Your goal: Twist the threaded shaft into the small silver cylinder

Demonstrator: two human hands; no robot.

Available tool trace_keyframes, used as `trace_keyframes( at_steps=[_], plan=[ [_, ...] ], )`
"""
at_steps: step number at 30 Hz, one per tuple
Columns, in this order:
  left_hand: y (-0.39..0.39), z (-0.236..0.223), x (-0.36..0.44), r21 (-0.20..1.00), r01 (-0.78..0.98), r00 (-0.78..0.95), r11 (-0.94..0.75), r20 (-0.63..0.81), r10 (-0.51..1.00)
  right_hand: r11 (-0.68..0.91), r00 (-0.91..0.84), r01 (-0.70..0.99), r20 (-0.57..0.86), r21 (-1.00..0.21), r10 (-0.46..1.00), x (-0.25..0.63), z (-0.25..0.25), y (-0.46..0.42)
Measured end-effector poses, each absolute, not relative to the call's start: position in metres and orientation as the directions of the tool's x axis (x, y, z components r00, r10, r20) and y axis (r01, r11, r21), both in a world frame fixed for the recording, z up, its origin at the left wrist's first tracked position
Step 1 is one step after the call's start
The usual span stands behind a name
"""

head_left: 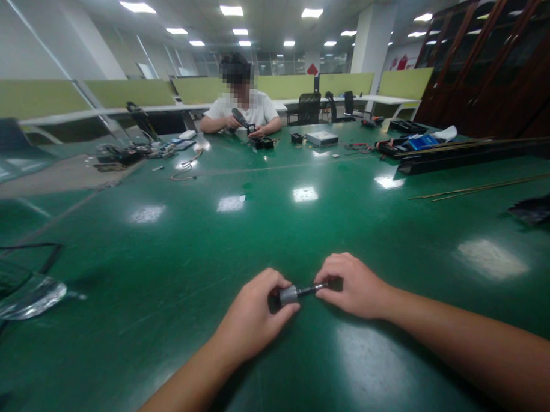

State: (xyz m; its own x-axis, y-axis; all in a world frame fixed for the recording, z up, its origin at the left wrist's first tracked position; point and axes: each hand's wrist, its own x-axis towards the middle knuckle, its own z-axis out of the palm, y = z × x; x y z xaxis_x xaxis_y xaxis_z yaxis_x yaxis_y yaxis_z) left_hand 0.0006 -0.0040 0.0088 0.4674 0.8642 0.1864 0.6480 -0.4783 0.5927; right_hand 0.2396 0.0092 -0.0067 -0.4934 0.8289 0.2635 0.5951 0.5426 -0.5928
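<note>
Pinching with your fingers (pixel 284 316) toward the table's (pixel 188 239) near edge: grey cylinder (pixel 288 295) in left hand (pixel 252 312), its shaft (pixel 307 290) in right hand (pixel 357 288).

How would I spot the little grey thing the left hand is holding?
Find the big green table, then look along its near side for the bare left hand. It pinches the grey cylinder, clearly fatter than the thin dark rod running from it to the right hand.

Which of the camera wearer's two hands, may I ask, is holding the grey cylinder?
The left hand holds the grey cylinder; the right hand instead pinches the far end of the thin shaft.
</note>
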Motion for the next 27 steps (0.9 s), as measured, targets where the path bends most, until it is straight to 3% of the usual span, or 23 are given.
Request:
trace_keyframes(
  at_steps=[27],
  plan=[
    [-0.0033,0.0069,-0.0003,0.614,0.636,0.464,-0.467,0.179,0.868,0.454,-0.448,0.635,0.181,-0.625,0.876,0.2457,0.0003,0.0108]
  ],
)
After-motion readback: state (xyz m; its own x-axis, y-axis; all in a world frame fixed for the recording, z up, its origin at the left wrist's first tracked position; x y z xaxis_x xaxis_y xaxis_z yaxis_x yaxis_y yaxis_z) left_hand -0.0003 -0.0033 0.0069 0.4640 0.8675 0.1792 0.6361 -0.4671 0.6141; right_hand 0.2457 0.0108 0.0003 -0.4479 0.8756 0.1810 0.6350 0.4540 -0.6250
